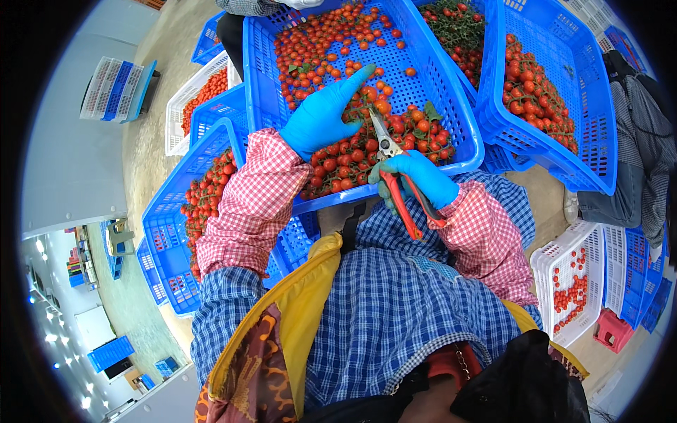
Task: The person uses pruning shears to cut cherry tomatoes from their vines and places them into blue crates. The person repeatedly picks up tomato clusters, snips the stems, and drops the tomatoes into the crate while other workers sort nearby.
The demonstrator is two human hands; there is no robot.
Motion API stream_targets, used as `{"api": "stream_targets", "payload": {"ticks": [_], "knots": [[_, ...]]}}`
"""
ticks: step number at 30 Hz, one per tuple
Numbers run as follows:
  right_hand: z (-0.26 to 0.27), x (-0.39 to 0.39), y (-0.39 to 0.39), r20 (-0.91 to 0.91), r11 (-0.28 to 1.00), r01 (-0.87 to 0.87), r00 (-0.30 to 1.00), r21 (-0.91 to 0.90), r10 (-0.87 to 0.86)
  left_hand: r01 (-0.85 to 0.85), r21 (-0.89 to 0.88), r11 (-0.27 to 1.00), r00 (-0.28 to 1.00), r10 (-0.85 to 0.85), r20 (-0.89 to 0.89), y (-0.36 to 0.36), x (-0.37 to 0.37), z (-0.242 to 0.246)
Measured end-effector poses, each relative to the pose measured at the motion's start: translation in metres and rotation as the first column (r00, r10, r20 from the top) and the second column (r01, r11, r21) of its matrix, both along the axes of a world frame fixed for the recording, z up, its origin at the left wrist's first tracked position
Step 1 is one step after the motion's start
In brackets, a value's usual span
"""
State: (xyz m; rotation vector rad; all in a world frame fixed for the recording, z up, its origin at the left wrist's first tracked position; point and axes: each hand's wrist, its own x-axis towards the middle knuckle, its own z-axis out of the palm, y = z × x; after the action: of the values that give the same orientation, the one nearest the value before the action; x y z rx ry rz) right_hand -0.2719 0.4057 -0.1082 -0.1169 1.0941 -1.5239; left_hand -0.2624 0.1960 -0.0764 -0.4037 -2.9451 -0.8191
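My left hand [328,117], in a blue glove, reaches over a blue plastic crate [365,196] of cherry tomatoes. Its thumb and forefinger are spread beside the fruit, and I see nothing gripped in it. Red-handled pruning shears [386,141] are in my gloved right hand [415,177], their blades pointing into the crate just right of my left thumb. Tomatoes on the vine [344,166] fill the near part of the crate. Loose cherry tomatoes [312,47] lie scattered in the far part. The shear tips partly overlap the fruit, so what lies between them cannot be told.
Another blue crate with vine tomatoes [539,100] stands at right, and one [211,185] at left. A white crate [574,285] with loose tomatoes sits low right. A person's sleeve [248,6] shows at the far edge; another person [629,143] is at right.
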Motion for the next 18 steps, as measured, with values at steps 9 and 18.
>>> {"api": "stream_targets", "payload": {"ticks": [9, 18], "knots": [[-0.015, 0.005, -0.006, 0.076, 0.980, 0.148, 0.987, -0.131, -0.139, -0.230, 0.457, 0.859, 0.963, 0.133, 0.233, -0.027, 0.021, -0.013], [-0.031, 0.009, 0.003, 0.242, 0.948, 0.044, 0.970, -0.314, 0.035, 0.086, 0.897, -0.433, 0.748, 0.623, 0.229, -0.200, 0.265, -0.086]]}}
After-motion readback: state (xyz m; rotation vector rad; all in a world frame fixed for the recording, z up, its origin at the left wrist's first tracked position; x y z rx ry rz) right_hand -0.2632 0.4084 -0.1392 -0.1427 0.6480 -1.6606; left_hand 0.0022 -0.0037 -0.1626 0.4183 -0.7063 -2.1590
